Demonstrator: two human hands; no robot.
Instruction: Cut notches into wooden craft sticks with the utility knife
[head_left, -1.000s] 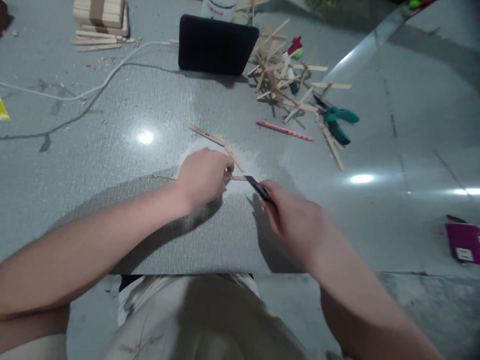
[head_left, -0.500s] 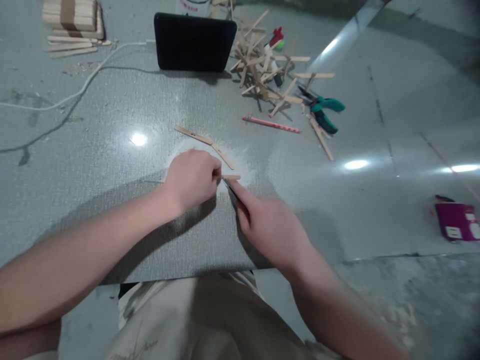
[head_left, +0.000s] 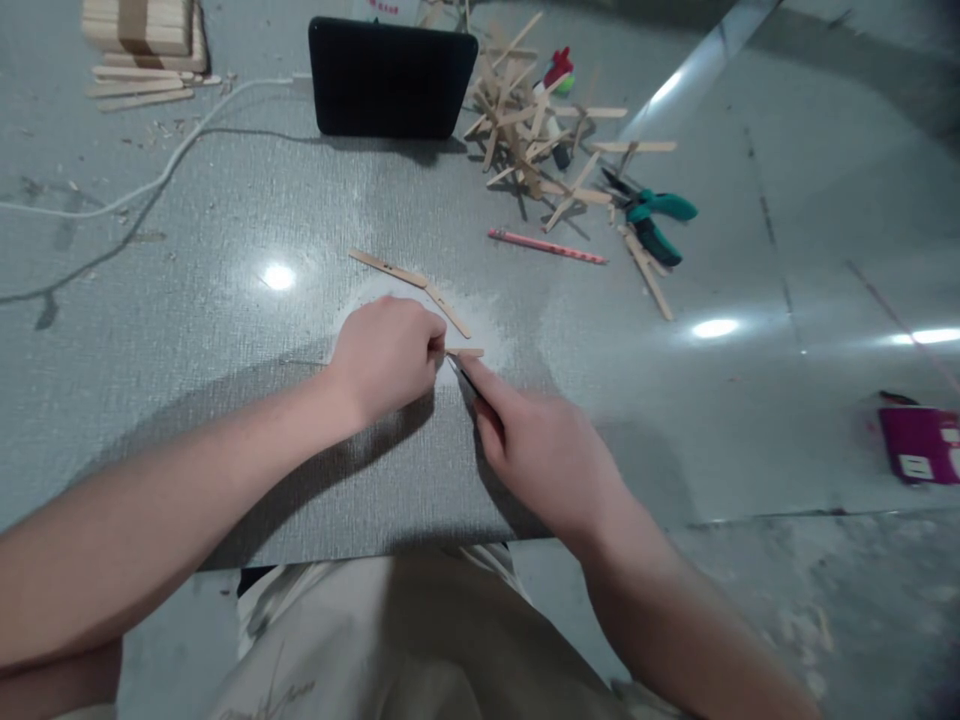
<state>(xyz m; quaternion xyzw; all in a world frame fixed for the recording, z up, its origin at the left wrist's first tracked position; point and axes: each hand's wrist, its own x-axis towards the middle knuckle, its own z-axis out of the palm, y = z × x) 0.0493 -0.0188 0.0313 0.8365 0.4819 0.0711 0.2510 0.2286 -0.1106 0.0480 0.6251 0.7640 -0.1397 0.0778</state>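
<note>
My left hand (head_left: 391, 352) is closed on a short wooden stick (head_left: 469, 352), whose free end points right. In my right hand (head_left: 534, 440) is a thin dark knife (head_left: 468, 380); its tip meets the stick beside my left fingertips, and my right index finger lies along it. Just beyond my hands, two flat wooden pieces (head_left: 386, 268) (head_left: 448, 311) lie end to end at an angle, with small dark marks on them. Pale dust surrounds them on the grey table (head_left: 225, 400).
A black tablet (head_left: 391, 80) stands at the back with a white cable (head_left: 176, 155). Bundled sticks (head_left: 161, 28) lie back left. Right of the tablet are crossed sticks (head_left: 517, 120), a pink pencil (head_left: 547, 246) and green-handled pliers (head_left: 656, 215). A purple packet (head_left: 919, 440) lies far right.
The view has shifted slightly, so background objects on the right appear a little further right. Both hands keep nearly the same pose, with the knife still against the stick.
</note>
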